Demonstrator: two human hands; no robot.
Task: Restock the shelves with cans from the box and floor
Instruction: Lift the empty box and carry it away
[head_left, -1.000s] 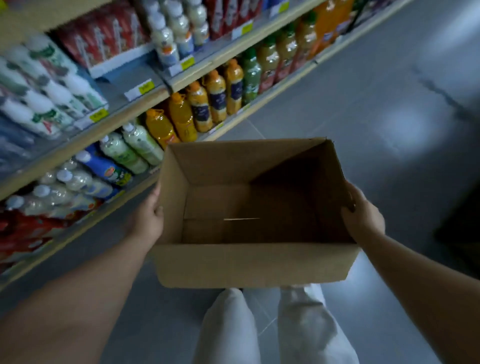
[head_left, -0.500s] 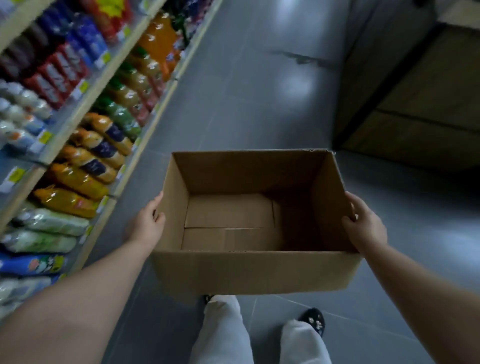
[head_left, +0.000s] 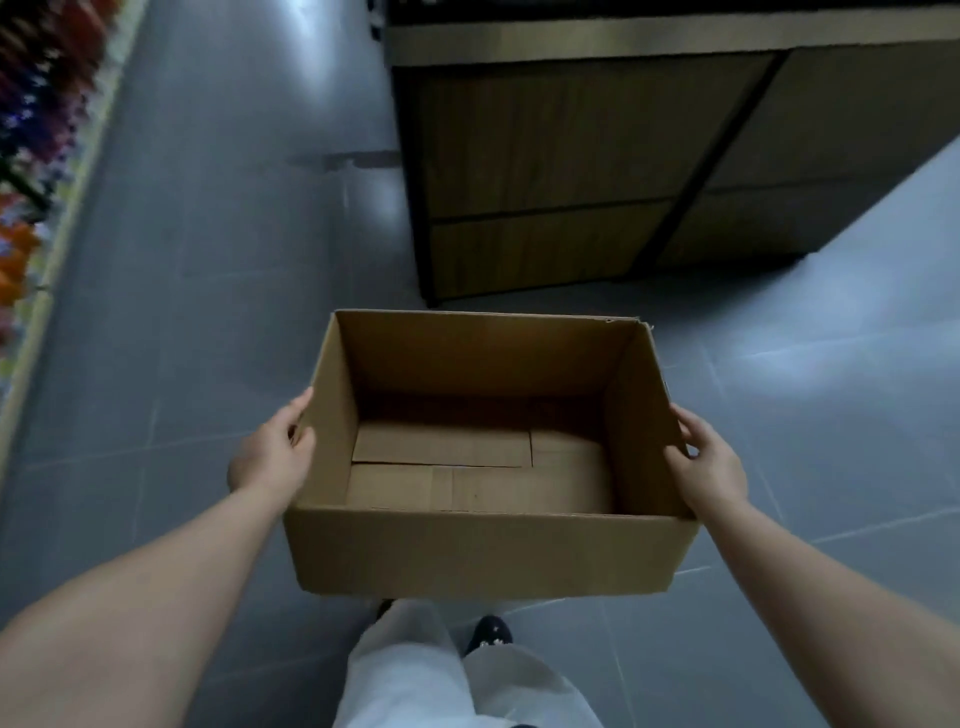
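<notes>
— Where's the cardboard box (head_left: 483, 551)?
— Empty, carried just short of the wooden counter (head_left: 571, 171); left hand (head_left: 272, 457) and right hand (head_left: 709, 462) each clasp a side wall.
— Step?
— Box done, I'd judge. Next: set it down, find floor cans.

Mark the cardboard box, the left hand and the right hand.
cardboard box (head_left: 488, 551): head view, on its near outer wall.
left hand (head_left: 272, 460): head view, on the back of the hand.
right hand (head_left: 709, 465): head view, on the back of the hand.
</notes>
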